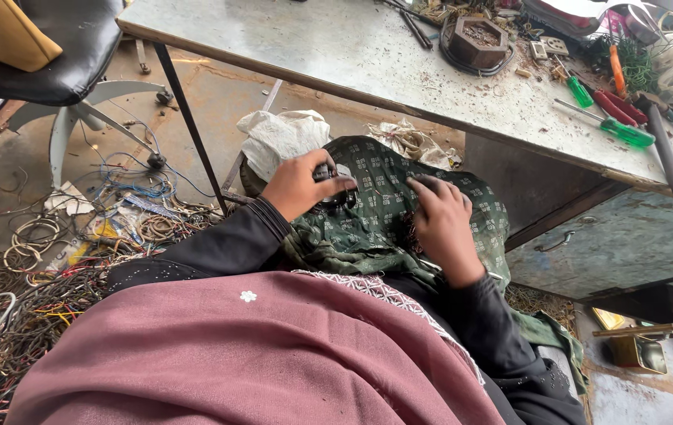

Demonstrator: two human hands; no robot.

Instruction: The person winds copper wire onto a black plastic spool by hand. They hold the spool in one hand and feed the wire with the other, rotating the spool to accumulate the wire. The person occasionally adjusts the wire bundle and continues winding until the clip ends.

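Observation:
My left hand [299, 186] grips a small dark part [329, 175] on my lap, its thumb and fingers closed around it. My right hand [440, 222] rests just to the right, fingers curled down onto the green patterned cloth [388, 193] that covers my knees. Whether it holds anything under the fingers is hidden. Both arms wear black sleeves, and a pink shawl [258, 354] fills the bottom of the view.
A grey metal workbench [329, 47] stands ahead with green-handled screwdrivers [624, 130], an orange tool, a dark hexagonal block [477, 38] and a grey rod [669, 157]. Tangled wires [37, 267] cover the floor at left near a black office chair [69, 55]. A white rag [281, 135] lies under the bench.

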